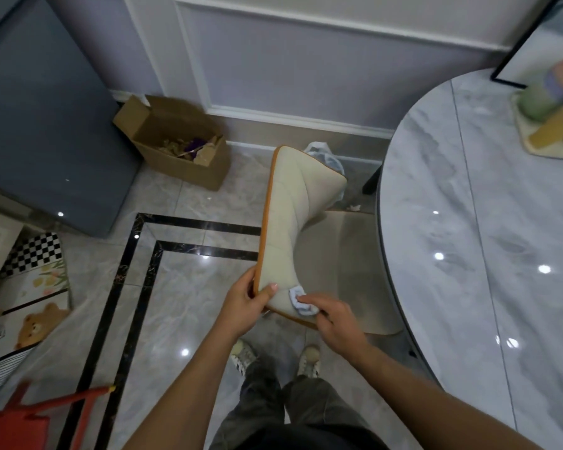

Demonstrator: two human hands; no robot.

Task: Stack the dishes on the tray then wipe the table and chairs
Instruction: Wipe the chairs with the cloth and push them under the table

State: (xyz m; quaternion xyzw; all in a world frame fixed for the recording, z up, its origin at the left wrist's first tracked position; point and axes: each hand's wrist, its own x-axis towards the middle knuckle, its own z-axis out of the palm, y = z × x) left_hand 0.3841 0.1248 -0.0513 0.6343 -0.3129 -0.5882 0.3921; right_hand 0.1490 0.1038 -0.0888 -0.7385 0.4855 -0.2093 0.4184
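A cream chair (298, 219) with an orange-trimmed back stands tucked at the round grey marble table (488, 241). My left hand (246, 305) grips the near top edge of the chair back, thumb on the front face. My right hand (333, 318) presses a small pale blue cloth (301, 302) against the chair back just beside the left thumb. The chair's beige seat (348, 271) lies partly under the table edge. At the table's far right a pale tray (530, 147) carries stacked dishes (546, 99), blurred.
An open cardboard box (176, 141) sits by the wall. A white plastic bag (325, 157) lies behind the chair. A dark grey cabinet (43, 125) stands at left, a bear-print mat (26, 306) below it, a red stool (30, 420) at bottom left.
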